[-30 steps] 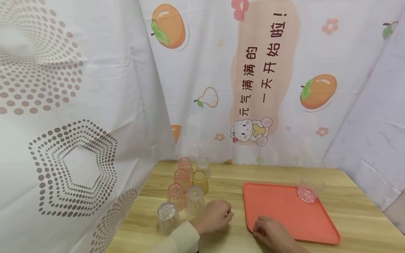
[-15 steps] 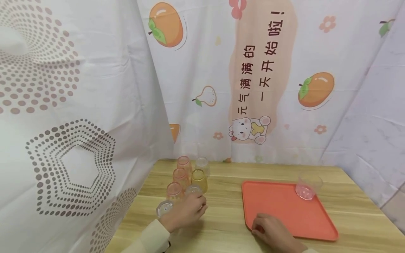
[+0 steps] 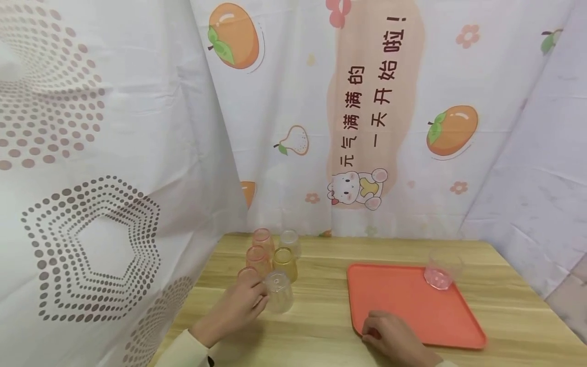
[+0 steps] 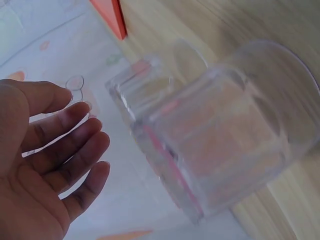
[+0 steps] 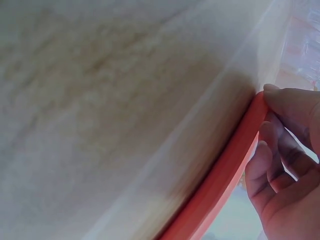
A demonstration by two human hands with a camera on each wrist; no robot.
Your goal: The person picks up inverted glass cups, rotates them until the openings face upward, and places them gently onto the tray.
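Note:
Over the near-left cups in the head view, my left hand (image 3: 236, 308) hides the front clear cup and part of a pink cup (image 3: 247, 271). In the left wrist view its fingers (image 4: 82, 150) are loosely bent, apart from a large clear cup (image 4: 225, 135). Beside the hand stands an upside-down clear cup (image 3: 278, 293). A yellow cup (image 3: 285, 265), two more pink cups (image 3: 259, 262) and another clear cup (image 3: 290, 243) stand behind. My right hand (image 3: 392, 334) pinches the near-left corner of the orange-red tray (image 5: 225, 175) between thumb and fingers.
A clear cup with a pinkish base (image 3: 438, 278) stands at the tray's far-right corner. The wooden table (image 3: 321, 306) meets a white printed curtain (image 3: 298, 178) at the back and another curtain (image 3: 114, 244) along the left.
My left hand has moved left, from right of the clear cups, past the middle one, to over the front-left cups. The right hand stays at the tray corner. The head view shifts slightly.

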